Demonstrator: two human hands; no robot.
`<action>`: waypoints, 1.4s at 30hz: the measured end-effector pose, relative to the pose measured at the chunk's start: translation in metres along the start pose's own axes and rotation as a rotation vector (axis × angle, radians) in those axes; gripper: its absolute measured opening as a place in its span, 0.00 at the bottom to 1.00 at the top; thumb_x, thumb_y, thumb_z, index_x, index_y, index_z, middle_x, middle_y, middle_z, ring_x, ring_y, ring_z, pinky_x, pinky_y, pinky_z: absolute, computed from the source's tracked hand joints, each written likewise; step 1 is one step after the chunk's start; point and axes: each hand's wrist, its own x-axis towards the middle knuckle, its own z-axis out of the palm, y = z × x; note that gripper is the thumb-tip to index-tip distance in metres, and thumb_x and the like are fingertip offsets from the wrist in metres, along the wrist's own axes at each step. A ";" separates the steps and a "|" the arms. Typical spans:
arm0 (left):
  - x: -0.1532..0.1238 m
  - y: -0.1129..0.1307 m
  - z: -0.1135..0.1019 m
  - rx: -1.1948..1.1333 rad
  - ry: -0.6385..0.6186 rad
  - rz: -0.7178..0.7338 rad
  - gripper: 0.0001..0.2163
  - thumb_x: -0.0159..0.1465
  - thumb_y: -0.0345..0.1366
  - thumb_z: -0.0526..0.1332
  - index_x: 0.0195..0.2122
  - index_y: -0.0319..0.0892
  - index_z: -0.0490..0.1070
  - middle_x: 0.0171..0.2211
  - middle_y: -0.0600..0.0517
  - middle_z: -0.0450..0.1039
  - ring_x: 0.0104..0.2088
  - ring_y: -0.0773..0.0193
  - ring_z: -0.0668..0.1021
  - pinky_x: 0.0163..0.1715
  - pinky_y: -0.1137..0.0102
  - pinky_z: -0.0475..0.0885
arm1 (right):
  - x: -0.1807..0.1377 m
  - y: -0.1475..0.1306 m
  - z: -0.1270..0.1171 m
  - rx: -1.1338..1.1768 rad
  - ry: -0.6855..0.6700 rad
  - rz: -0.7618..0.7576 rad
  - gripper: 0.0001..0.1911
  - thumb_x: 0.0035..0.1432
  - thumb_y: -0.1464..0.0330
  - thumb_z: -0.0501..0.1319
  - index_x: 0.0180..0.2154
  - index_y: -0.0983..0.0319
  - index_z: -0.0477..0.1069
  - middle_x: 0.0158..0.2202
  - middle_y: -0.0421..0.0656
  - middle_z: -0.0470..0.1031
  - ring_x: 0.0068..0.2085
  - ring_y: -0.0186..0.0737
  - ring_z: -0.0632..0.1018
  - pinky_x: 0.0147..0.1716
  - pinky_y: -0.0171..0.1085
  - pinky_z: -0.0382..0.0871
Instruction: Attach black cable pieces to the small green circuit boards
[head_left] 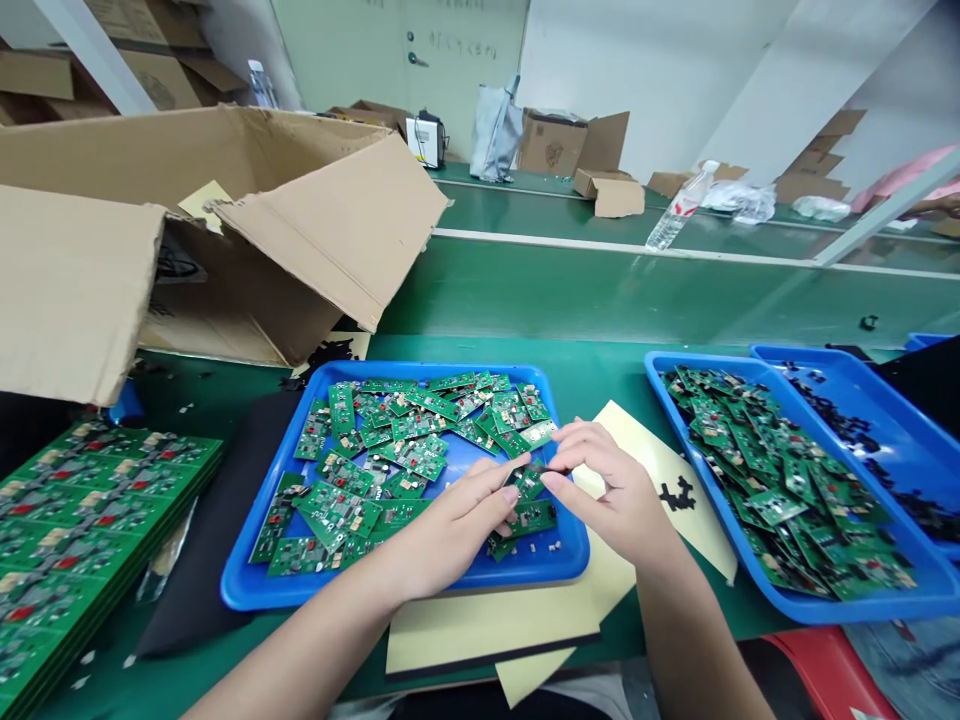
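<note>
Both my hands meet over the right part of a blue tray (259, 585) heaped with several small green circuit boards (390, 450). My left hand (457, 525) and my right hand (607, 485) pinch one small green board (529, 482) between their fingertips, just above the tray. A few more boards lie right under my fingers.
A second blue tray (862, 605) full of boards sits at the right, a third with black bits (855, 420) behind it. Stacked green board panels (82, 520) lie at the left, a big open cardboard box (225, 220) behind. Yellow backing sheets (495, 620) lie under the tray. A water bottle (679, 210) lies on the far conveyor.
</note>
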 end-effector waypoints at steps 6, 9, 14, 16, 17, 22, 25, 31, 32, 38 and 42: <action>-0.002 -0.002 -0.005 0.152 -0.059 0.040 0.22 0.65 0.40 0.54 0.60 0.49 0.61 0.42 0.50 0.69 0.45 0.60 0.70 0.54 0.60 0.61 | -0.001 -0.001 -0.003 -0.030 0.024 -0.016 0.03 0.57 0.71 0.59 0.32 0.58 0.70 0.31 0.42 0.76 0.44 0.45 0.76 0.54 0.55 0.61; 0.001 -0.004 -0.003 0.221 -0.002 0.116 0.22 0.63 0.39 0.57 0.59 0.49 0.62 0.46 0.48 0.68 0.47 0.58 0.69 0.52 0.59 0.63 | -0.001 -0.003 -0.003 -0.050 0.025 -0.075 0.04 0.57 0.72 0.59 0.32 0.58 0.70 0.31 0.41 0.75 0.44 0.45 0.76 0.55 0.56 0.60; 0.006 -0.008 -0.001 0.376 0.236 0.293 0.14 0.60 0.36 0.61 0.48 0.46 0.70 0.44 0.48 0.71 0.45 0.57 0.72 0.48 0.60 0.66 | 0.000 -0.008 -0.004 -0.110 0.038 -0.192 0.04 0.56 0.73 0.60 0.32 0.58 0.71 0.31 0.41 0.75 0.43 0.43 0.76 0.54 0.54 0.63; 0.007 -0.009 -0.001 0.456 0.295 0.344 0.12 0.60 0.35 0.61 0.45 0.46 0.71 0.42 0.48 0.72 0.44 0.56 0.72 0.47 0.60 0.67 | 0.000 -0.009 -0.004 -0.143 0.063 -0.233 0.05 0.56 0.74 0.60 0.31 0.58 0.72 0.31 0.41 0.76 0.43 0.43 0.77 0.54 0.55 0.64; 0.007 -0.009 -0.002 0.479 0.317 0.368 0.12 0.60 0.34 0.61 0.45 0.46 0.71 0.41 0.48 0.72 0.43 0.57 0.72 0.46 0.60 0.67 | 0.000 -0.010 -0.004 -0.157 0.071 -0.254 0.06 0.55 0.74 0.60 0.32 0.58 0.73 0.30 0.41 0.75 0.43 0.43 0.77 0.54 0.56 0.64; 0.006 -0.007 -0.003 0.436 0.375 0.453 0.11 0.59 0.34 0.63 0.44 0.46 0.73 0.37 0.49 0.73 0.39 0.59 0.74 0.41 0.64 0.70 | -0.001 -0.011 -0.003 -0.217 0.070 -0.348 0.08 0.56 0.76 0.61 0.33 0.58 0.73 0.29 0.41 0.74 0.41 0.43 0.77 0.52 0.56 0.66; 0.005 -0.007 -0.002 0.394 0.393 0.472 0.11 0.58 0.34 0.64 0.43 0.45 0.74 0.36 0.49 0.74 0.38 0.60 0.75 0.39 0.65 0.70 | -0.001 -0.012 -0.003 -0.223 0.092 -0.386 0.07 0.55 0.77 0.61 0.34 0.59 0.73 0.28 0.41 0.74 0.39 0.41 0.76 0.51 0.55 0.68; 0.005 -0.008 -0.001 0.415 0.431 0.542 0.11 0.58 0.34 0.65 0.42 0.44 0.75 0.35 0.49 0.74 0.37 0.60 0.76 0.38 0.66 0.71 | -0.003 -0.015 -0.001 -0.181 0.075 -0.408 0.07 0.55 0.78 0.61 0.34 0.61 0.73 0.28 0.41 0.73 0.38 0.41 0.76 0.52 0.56 0.68; 0.005 -0.009 -0.001 0.423 0.438 0.556 0.10 0.58 0.33 0.65 0.42 0.45 0.75 0.35 0.49 0.74 0.37 0.60 0.76 0.38 0.65 0.71 | -0.003 -0.015 -0.001 -0.178 0.071 -0.412 0.07 0.55 0.78 0.61 0.34 0.61 0.73 0.28 0.41 0.73 0.38 0.40 0.76 0.52 0.56 0.67; 0.005 -0.010 -0.001 0.453 0.471 0.614 0.10 0.58 0.32 0.65 0.42 0.45 0.74 0.34 0.50 0.74 0.37 0.62 0.76 0.38 0.66 0.72 | -0.003 -0.013 0.001 -0.174 0.048 -0.412 0.07 0.55 0.77 0.61 0.35 0.61 0.73 0.29 0.41 0.74 0.39 0.40 0.77 0.52 0.55 0.67; 0.006 -0.011 -0.007 0.376 0.542 0.663 0.10 0.57 0.31 0.66 0.41 0.44 0.73 0.36 0.50 0.74 0.38 0.61 0.76 0.39 0.66 0.74 | -0.003 -0.007 -0.002 -0.204 -0.008 -0.374 0.11 0.56 0.74 0.61 0.42 0.60 0.72 0.33 0.43 0.75 0.42 0.42 0.77 0.54 0.56 0.65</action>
